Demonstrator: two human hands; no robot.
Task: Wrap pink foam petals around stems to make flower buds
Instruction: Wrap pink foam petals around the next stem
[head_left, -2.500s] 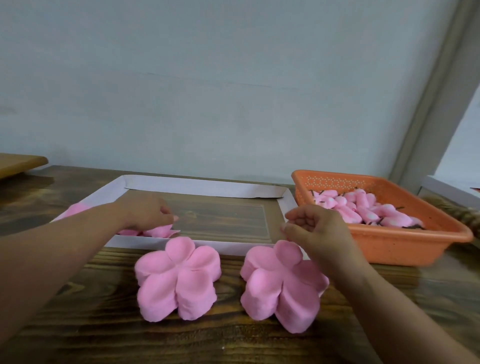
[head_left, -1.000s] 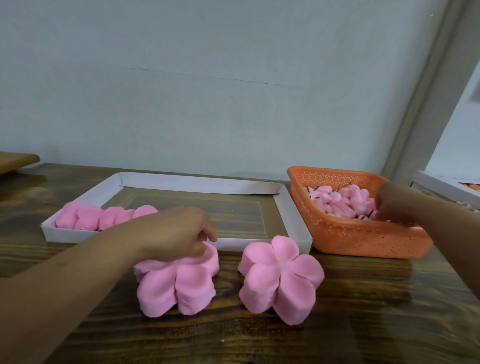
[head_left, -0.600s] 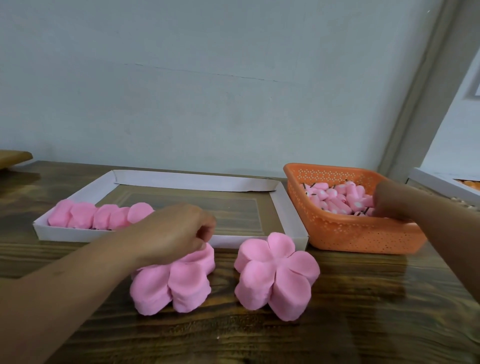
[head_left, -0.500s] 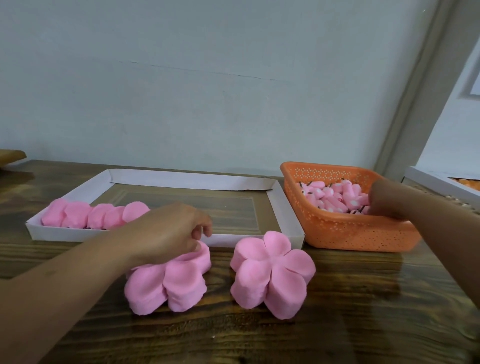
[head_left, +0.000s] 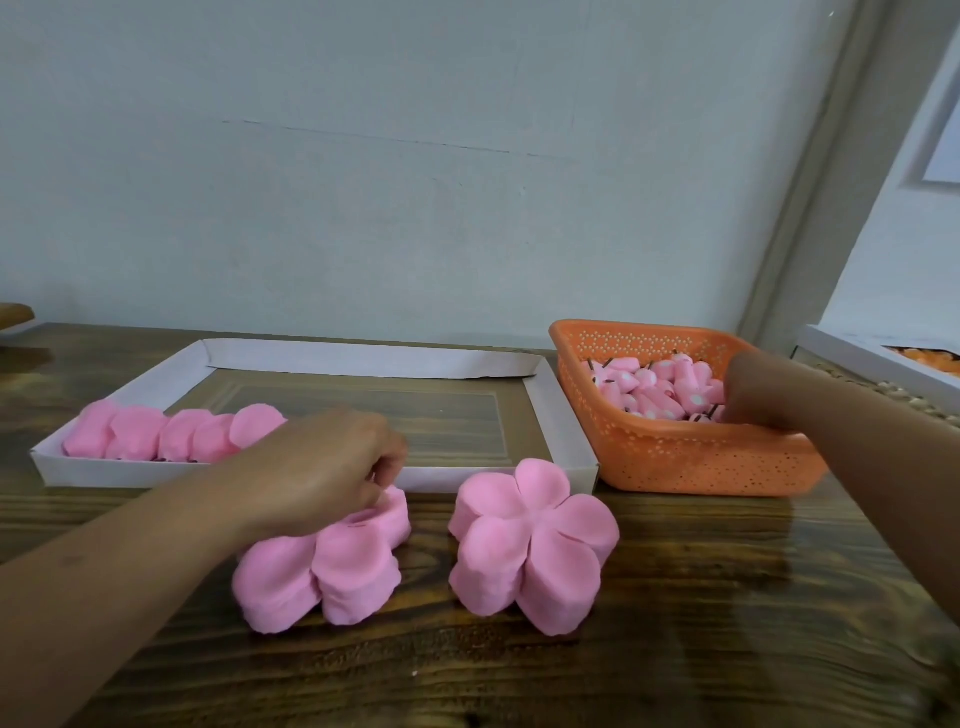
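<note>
Two stacks of pink flower-shaped foam petals stand on the wooden table, the left stack (head_left: 322, 582) and the right stack (head_left: 535, 545). My left hand (head_left: 322, 473) rests on top of the left stack, its fingertips pinching the top petal at the far edge. My right hand (head_left: 753, 389) reaches down into the orange basket (head_left: 675, 457), among small pink stem pieces (head_left: 649, 395) with dark stems. Its fingers are hidden behind the hand and the pile. A row of wrapped pink buds (head_left: 171, 431) lies in the left end of the white cardboard tray (head_left: 374, 358).
The tray sits behind the two stacks with the basket right beside it. Another white tray (head_left: 872, 358) with orange contents shows at the far right edge. A wall runs close behind the table. Bare wood table (head_left: 519, 675) lies in front of the stacks.
My left hand left the tray and came down on the left stack, pinching its top petal. My right hand moved from the right stack into the orange basket.
</note>
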